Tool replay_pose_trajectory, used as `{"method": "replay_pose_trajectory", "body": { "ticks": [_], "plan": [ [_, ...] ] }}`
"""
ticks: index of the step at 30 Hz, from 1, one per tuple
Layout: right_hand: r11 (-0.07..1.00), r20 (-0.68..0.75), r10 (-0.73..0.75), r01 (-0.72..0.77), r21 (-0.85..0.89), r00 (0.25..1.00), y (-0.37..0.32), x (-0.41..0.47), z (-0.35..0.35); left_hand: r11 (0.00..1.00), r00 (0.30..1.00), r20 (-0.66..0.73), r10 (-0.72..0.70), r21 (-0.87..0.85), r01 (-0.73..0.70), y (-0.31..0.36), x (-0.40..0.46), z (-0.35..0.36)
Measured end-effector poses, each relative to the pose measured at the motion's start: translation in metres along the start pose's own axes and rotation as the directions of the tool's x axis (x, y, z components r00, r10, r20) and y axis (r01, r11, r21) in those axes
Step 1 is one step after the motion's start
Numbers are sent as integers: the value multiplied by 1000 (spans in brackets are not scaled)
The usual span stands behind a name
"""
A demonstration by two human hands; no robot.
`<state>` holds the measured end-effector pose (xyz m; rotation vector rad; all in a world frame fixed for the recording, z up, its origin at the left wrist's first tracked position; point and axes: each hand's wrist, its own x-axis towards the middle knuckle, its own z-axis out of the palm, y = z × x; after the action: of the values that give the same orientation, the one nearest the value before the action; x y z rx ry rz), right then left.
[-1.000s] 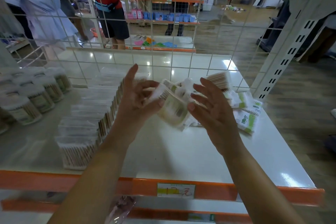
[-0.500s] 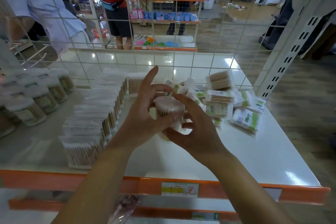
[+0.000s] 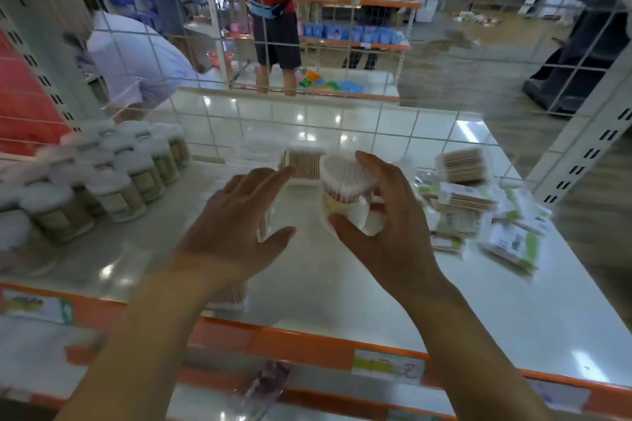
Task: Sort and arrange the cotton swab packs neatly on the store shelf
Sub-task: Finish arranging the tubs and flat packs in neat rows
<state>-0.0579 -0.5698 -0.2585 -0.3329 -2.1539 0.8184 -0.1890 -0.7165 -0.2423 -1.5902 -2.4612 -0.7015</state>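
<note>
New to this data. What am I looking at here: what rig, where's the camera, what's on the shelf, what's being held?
No machine: a person works bare-handed, filmed by one wide-angle camera on their head, looking down at a white store shelf with an orange front edge. The right hand grips a round tub of cotton swabs. The left hand is open, fingers spread, holding nothing. Rows of matching tubs stand at left; a loose heap of flat swab packs lies at right. Behind the wire grid, other people stand in the aisle.
</note>
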Motion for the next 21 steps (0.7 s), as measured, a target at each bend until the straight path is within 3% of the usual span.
{"method": "replay_pose_trajectory", "body": {
  "ticks": [5, 15, 21],
  "plan": [
    [1000, -41, 1, -1, 0, 999, -27, 9, 38, 984, 998, 26, -64, 166, 59, -38, -16, -22],
    [997, 18, -51, 50, 52, 999, -94, 35, 126, 975, 990, 46, -132, 184, 121, -145, -45, -76],
    [959, 125, 100, -129, 252, 987, -134, 20, 187, 970, 982, 29, -186, 162, 179, -196, -55, -101]
  ]
}}
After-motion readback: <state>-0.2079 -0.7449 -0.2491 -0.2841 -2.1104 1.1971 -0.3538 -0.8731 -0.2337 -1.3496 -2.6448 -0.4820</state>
